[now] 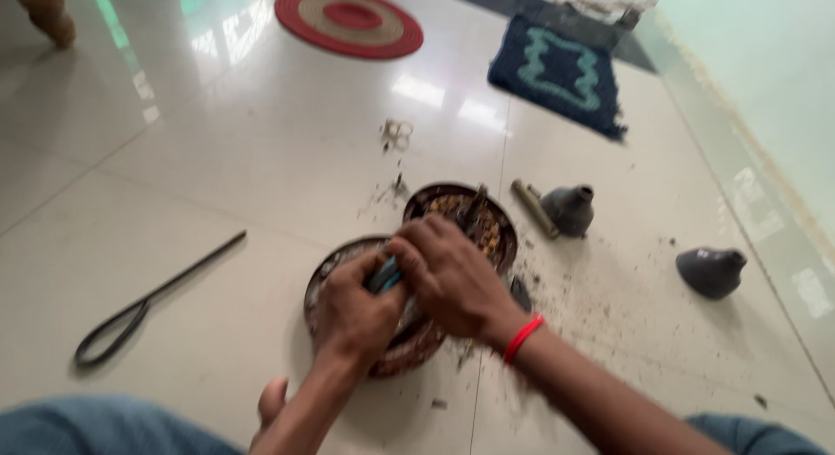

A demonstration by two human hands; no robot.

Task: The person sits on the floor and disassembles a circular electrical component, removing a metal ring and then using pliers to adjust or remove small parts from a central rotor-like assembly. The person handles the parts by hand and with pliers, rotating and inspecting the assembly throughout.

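Round motor housing [344, 272] on floor [217, 211], directly under both hands, second coil-filled half [470, 216] just beyond right hand. Left hand [352, 311] closed round blue-handled tool [384, 277]; right hand [452, 277] curled over it, pressing down. Tool axis hidden by fingers.

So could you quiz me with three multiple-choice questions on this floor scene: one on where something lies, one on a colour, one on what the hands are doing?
1. Where does the dark looped cord lie?
A. left of the hands
B. on the blue mat
C. by the far wall

2. What colour is the wrist band?
A. green
B. red
C. white

3. How is the blue-handled tool held?
A. lying loose
B. one hand only
C. both hands grip it

Answers: 1 A, it lies on the tiles to the left. 2 B, it is bright red. 3 C, left hand and right hand close round it over the round metal part.
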